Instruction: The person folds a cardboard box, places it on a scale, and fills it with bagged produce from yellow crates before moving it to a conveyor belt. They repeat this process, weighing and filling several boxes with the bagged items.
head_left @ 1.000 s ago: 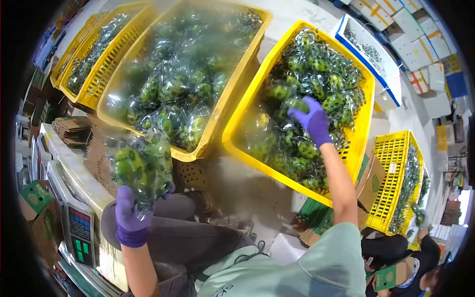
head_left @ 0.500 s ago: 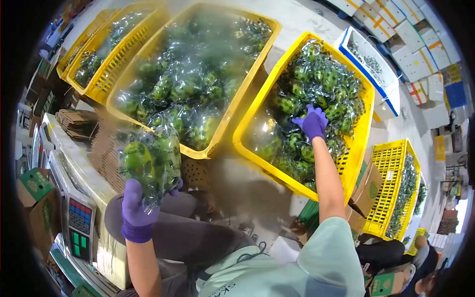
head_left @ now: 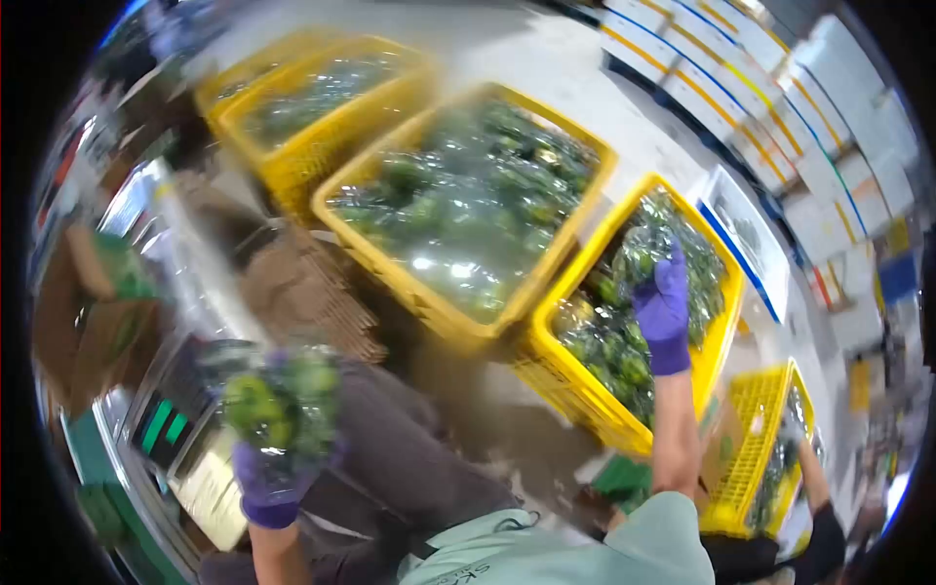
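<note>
My left hand [head_left: 273, 478], in a purple glove, grips a clear plastic bag of green fruit [head_left: 283, 400] at the lower left, its fingers partly behind the bag. My right hand [head_left: 665, 297], also gloved, is over the right-hand yellow crate [head_left: 546, 375]. Its fingers are closed around another clear bag of green fruit [head_left: 639, 249], raised at the crate's far part. More bagged green fruit [head_left: 614, 351] fills that crate below my hand. Motion blurs the view, so the exact grip of my right fingers is hard to see.
A wide yellow crate [head_left: 409, 292] of bagged fruit stands in the middle, with more yellow crates [head_left: 292, 166] behind it. Flat cardboard [head_left: 302, 283] and a scale [head_left: 161, 424] are at left. At right are a white foam box [head_left: 746, 229] and another person's arm [head_left: 814, 473].
My right hand has come up from among the bags and now holds one. The view has turned, and my left hand sits lower with its bag.
</note>
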`<state>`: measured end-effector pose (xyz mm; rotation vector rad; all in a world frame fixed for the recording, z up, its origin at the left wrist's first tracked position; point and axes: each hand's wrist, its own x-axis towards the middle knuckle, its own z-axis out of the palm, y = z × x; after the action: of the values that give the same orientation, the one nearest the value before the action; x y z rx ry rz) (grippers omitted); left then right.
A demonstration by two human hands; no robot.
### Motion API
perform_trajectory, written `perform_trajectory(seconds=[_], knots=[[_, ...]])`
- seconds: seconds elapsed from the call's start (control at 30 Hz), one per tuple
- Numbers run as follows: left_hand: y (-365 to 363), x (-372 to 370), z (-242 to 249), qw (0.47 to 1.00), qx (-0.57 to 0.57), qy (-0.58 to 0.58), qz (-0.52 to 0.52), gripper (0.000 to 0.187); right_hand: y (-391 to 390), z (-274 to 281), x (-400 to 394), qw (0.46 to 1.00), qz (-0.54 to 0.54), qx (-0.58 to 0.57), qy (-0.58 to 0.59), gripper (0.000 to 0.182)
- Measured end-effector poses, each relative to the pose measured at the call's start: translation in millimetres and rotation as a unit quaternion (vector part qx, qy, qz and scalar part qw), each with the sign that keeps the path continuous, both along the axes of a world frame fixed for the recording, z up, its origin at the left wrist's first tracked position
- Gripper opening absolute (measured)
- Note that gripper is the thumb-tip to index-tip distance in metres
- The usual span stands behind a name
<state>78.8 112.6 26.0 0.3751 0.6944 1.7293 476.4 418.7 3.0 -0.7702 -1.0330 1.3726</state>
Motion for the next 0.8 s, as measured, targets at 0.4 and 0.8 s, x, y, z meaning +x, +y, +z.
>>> perform_trajectory(seconds=[0.4, 0.8], knots=[[-74.7, -12.8, 4.6, 0.976, 0.117, 0.140, -0.123, 0.076, -231.8, 221.1, -545.1, 0.717, 0.237, 0.648, 0.101, 0.052], [-37.6, 19.6, 40.3, 0.809, -0.009, 0.494, 0.318, 0.089, -189.1, 110.7, -300.8, 0.844, 0.465, 0.224, -0.146, 0.104]])
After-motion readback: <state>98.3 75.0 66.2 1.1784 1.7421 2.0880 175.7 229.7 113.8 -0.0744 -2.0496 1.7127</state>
